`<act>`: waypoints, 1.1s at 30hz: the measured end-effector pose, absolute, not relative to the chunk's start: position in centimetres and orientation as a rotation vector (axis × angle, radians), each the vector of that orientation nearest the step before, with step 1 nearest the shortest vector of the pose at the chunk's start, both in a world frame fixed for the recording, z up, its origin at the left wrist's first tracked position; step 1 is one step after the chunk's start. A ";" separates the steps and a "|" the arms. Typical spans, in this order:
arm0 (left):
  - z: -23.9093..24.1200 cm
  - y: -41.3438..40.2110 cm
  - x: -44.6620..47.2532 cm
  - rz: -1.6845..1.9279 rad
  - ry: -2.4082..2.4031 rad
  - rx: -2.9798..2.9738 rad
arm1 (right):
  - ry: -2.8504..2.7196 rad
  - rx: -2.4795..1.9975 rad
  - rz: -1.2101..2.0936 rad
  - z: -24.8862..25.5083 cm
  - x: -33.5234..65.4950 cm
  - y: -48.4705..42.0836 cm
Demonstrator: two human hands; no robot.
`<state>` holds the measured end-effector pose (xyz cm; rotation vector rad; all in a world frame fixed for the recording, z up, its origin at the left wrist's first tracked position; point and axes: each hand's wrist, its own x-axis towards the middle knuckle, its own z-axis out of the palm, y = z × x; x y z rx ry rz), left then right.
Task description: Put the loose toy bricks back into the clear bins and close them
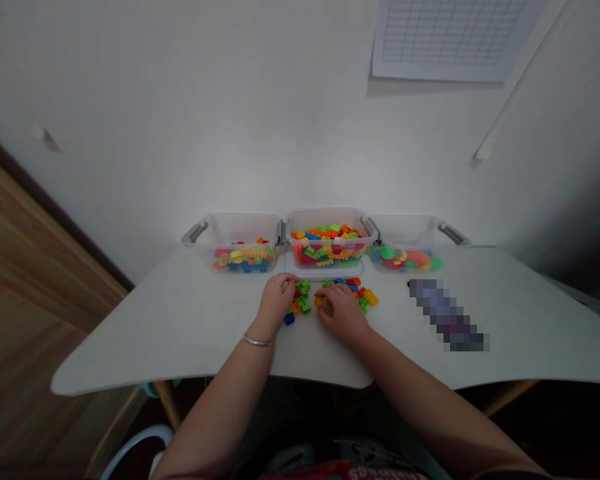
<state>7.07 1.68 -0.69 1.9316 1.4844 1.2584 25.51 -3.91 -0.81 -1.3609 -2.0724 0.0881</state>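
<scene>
A small pile of coloured plastic building blocks [360,293] lies on the white table [180,320] just in front of the middle bin. My left hand [276,300] rests on the pile's left side, fingers curled over green and orange blocks [303,297]. My right hand [341,308] lies in the middle of the pile, fingers pinched on a small orange block [319,301]. A blue block [289,319] sits loose beside my left hand. A thin bracelet circles my left wrist.
Three clear plastic bins stand in a row against the wall: the left bin [240,248], the middle bin [330,245] and the right bin [410,250], each holding coloured pieces. A blurred-out object [447,315] lies at the right. A paper sheet [450,37] hangs on the wall.
</scene>
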 end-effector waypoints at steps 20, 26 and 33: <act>-0.7 1.8 7.1 1.230 1.513 1.963 | -1.488 -1.526 0.130 11.4 27.6 10.9; -0.6 1.8 7.2 1.173 1.495 1.997 | -1.598 -1.779 0.007 11.5 26.4 11.0; -0.6 1.8 7.2 1.172 1.515 2.005 | -1.709 -2.004 0.151 11.9 26.5 10.7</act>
